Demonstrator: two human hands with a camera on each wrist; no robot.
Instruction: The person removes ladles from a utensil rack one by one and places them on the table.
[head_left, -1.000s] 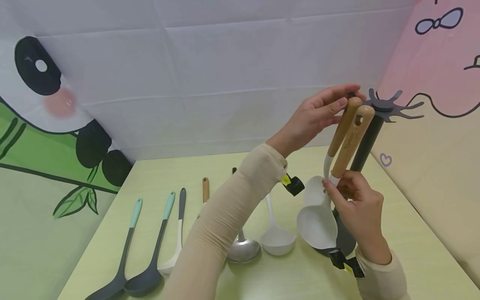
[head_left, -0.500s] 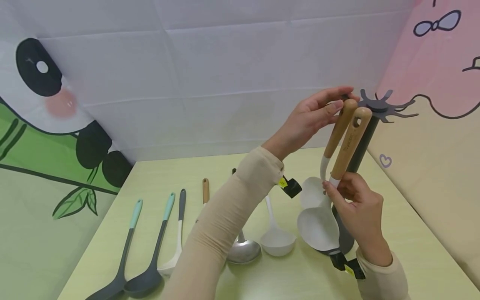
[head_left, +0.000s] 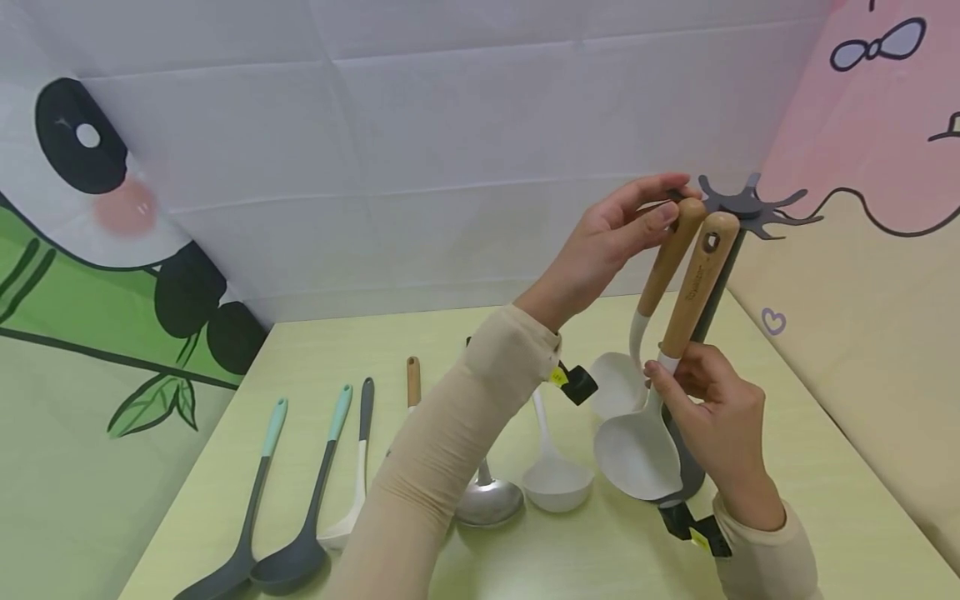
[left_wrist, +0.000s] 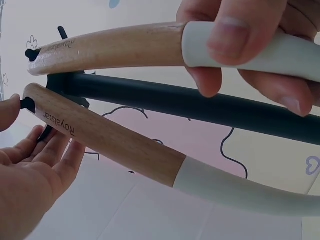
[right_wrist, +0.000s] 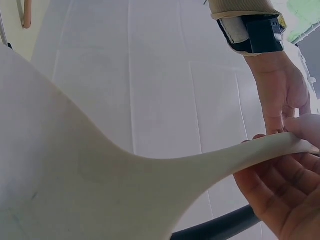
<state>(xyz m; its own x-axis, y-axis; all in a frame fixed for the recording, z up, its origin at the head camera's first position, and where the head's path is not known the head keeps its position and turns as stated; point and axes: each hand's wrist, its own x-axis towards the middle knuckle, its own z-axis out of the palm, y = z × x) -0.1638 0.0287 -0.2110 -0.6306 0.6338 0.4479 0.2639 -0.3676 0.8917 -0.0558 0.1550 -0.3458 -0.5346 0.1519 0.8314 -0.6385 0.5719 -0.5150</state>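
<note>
A black utensil stand with several hook arms is at the right of the table. Two white ladles with wooden handles hang on it. My left hand pinches the handle end of the rear ladle; in the left wrist view, a hook tip pokes through its handle hole, beside my thumb. My right hand pinches the white neck of the front ladle, whose bowl faces up and left. Behind the two handles runs the stand's dark pole. My right fingers partly hide the lower pole.
Several ladles lie in a row on the pale table: two with mint handles at the left, a grey-handled one, a wooden-handled one, a steel one and a white one. Printed cloth walls stand behind.
The stand's top, its hook arms and the rear ladle have shifted left, along with my left hand. My right hand and the front ladle's bowl stay nearly in place.
</note>
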